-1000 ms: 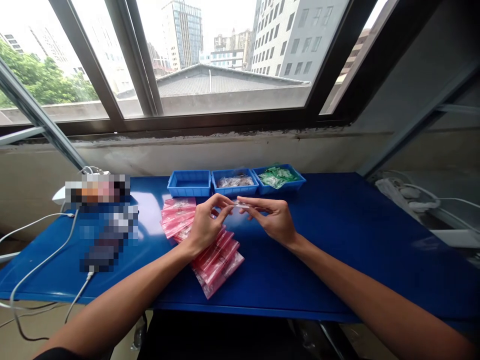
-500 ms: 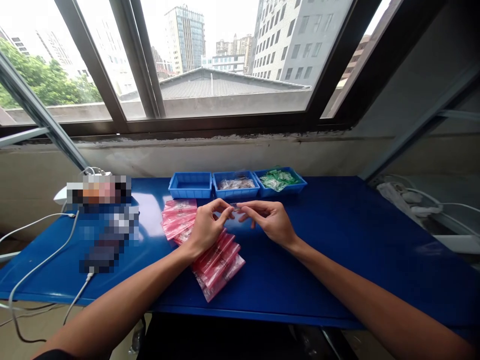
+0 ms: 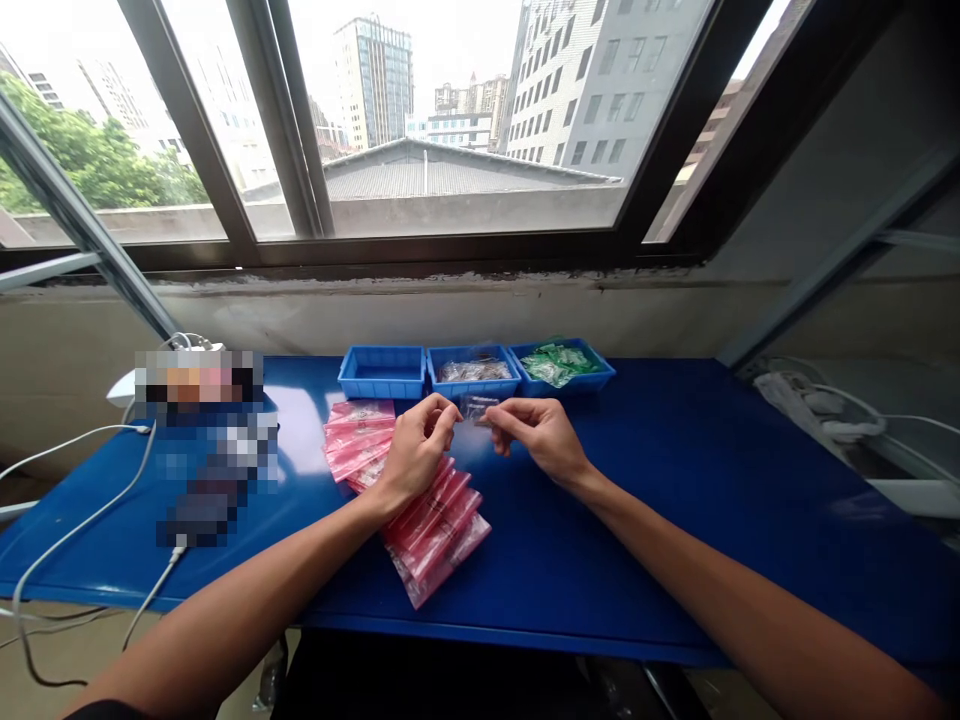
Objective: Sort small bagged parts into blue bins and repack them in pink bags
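A small clear plastic bag (image 3: 477, 406) is stretched between my two hands, above the blue table. My left hand (image 3: 421, 440) pinches its left edge between thumb and forefinger. At the bag's right side, my right hand (image 3: 541, 432) has thumb and fingers closed on it. Thin items seem to lie inside, too small to name. Pink plastic bags (image 3: 431, 535) with dark print lie overlapped in a fanned row, partly hidden beneath my left hand and wrist.
Along the back stand three blue bins: an empty one (image 3: 382, 388), a middle one (image 3: 474, 384) with small clear bags, and one (image 3: 583, 384) with green and clear packets. Cables (image 3: 94, 540) and blurred-out items (image 3: 217, 480) occupy the table's left side.
The clear bag now shows flat and spread between my fingertips, where before it was barely visible. My right hand has shifted slightly right, widening the gap between the hands.
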The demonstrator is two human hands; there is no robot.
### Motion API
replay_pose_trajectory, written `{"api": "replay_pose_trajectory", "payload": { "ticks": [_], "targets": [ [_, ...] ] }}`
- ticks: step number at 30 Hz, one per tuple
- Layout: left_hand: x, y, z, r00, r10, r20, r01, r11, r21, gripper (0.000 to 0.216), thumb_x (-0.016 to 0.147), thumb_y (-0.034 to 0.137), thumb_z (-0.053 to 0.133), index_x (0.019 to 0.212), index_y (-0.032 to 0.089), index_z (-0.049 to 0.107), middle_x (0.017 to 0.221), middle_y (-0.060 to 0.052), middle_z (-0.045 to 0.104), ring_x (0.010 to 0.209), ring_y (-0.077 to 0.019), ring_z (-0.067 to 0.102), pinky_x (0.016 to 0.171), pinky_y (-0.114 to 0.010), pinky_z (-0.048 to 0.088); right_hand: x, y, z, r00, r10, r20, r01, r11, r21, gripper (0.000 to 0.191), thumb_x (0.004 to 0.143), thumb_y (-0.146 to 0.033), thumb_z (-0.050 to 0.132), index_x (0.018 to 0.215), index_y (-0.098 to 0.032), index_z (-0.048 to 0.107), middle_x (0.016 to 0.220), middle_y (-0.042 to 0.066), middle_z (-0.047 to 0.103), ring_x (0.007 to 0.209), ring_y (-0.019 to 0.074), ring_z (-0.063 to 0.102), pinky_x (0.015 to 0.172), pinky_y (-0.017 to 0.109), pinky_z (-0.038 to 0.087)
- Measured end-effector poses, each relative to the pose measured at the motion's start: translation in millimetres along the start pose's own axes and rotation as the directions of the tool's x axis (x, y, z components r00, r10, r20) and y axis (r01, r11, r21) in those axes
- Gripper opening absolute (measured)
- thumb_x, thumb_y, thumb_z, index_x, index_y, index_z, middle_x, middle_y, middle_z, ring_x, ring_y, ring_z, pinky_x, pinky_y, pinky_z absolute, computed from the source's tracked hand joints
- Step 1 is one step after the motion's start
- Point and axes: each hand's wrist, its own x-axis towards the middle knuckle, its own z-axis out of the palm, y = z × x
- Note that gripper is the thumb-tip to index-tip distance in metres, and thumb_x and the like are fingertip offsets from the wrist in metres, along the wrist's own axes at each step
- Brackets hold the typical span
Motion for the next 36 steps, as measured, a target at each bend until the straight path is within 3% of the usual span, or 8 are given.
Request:
{"api": "replay_pose_trajectory", "payload": {
  "ticks": [7,10,13,15,18,22,29,36],
  "targets": [
    [4,-3,0,0.999,0.025,-0.030,-0.028,0.995,-0.093,0.024,0.101,0.039,0.053,0.092,0.018,0.061,0.064,0.002,0.056,0.059,-0.0137,0.052,0.061,-0.026,0.041,16,1,-10,0.987,0.127,-0.100,-0.099,0.964,0.246,0.026,0.084,-0.042,0.081,0.101,-0.021,0.082,0.119,0.010,0.082,0.105,0.0236,0.079,0.083,0.030,0.066],
    [3,1,-2,0.999,0.043,-0.028,-0.046,0.991,-0.122,0.025,0.101,0.039,0.054,0.091,0.018,0.062,0.063,0.002,0.056,0.059,-0.0134,0.052,0.060,-0.026,0.041,8,-6,-8,0.986,0.166,0.023,-0.167,0.979,0.121,0.030,0.086,-0.040,0.078,0.106,-0.018,0.082,0.105,0.012,0.084,0.084,0.0226,0.080,0.067,0.029,0.064],
    [3,7,-4,0.997,0.072,-0.029,-0.076,0.983,-0.164,0.027,0.101,0.042,0.056,0.090,0.018,0.062,0.063,0.002,0.055,0.057,-0.0128,0.051,0.058,-0.025,0.041,-4,-13,-4,0.975,-0.006,0.223,0.066,0.963,-0.261,0.024,0.089,-0.036,0.075,0.101,-0.017,0.084,0.085,0.008,0.081,0.070,0.0196,0.073,0.056,0.026,0.055],
    [3,10,-5,0.996,0.084,-0.041,-0.089,0.981,-0.174,0.028,0.100,0.044,0.057,0.090,0.019,0.062,0.062,0.003,0.055,0.055,-0.0121,0.050,0.056,-0.025,0.041,-10,-15,-2,0.905,-0.093,0.414,0.276,0.870,-0.409,0.018,0.088,-0.027,0.074,0.100,-0.019,0.084,0.091,0.008,0.080,0.075,0.0191,0.071,0.060,0.027,0.055],
    [2,12,-4,0.996,0.085,-0.032,-0.089,0.982,-0.165,0.029,0.099,0.046,0.058,0.088,0.019,0.062,0.060,0.004,0.054,0.052,-0.0112,0.048,0.054,-0.025,0.040,-15,-10,2,0.795,-0.139,0.591,0.460,0.772,-0.438,0.024,0.087,-0.019,0.072,0.107,-0.022,0.084,0.101,0.008,0.077,0.081,0.0192,0.069,0.068,0.028,0.056],
    [1,11,-3,0.996,0.086,0.005,-0.085,0.988,-0.131,0.027,0.099,0.043,0.057,0.088,0.018,0.063,0.059,0.004,0.053,0.051,-0.0108,0.047,0.054,-0.024,0.041,-16,2,6,0.762,-0.212,0.612,0.523,0.759,-0.388,0.017,0.089,-0.019,0.072,0.099,-0.024,0.085,0.101,0.008,0.075,0.091,0.0217,0.072,0.081,0.033,0.058],
    [3,11,-9,0.987,0.085,0.139,-0.077,0.995,-0.060,0.030,0.099,0.043,0.057,0.086,0.017,0.064,0.062,0.002,0.058,0.056,-0.0121,0.053,0.057,-0.024,0.043,-15,-9,4,0.861,-0.245,0.447,0.408,0.856,-0.317,0.019,0.093,-0.036,0.075,0.084,-0.021,0.082,0.091,0.009,0.079,0.087,0.0235,0.073,0.079,0.035,0.057],
    [5,5,-10,0.983,0.062,0.171,-0.057,0.998,-0.037,0.033,0.099,0.046,0.057,0.085,0.017,0.064,0.063,0.001,0.058,0.056,-0.0128,0.055,0.057,-0.024,0.045,-9,-17,-9,0.835,0.056,0.548,0.087,0.969,-0.232,0.041,0.077,-0.056,0.086,0.073,-0.016,0.079,0.078,0.008,0.078,0.075,0.0221,0.071,0.073,0.033,0.057]
  ]
}}
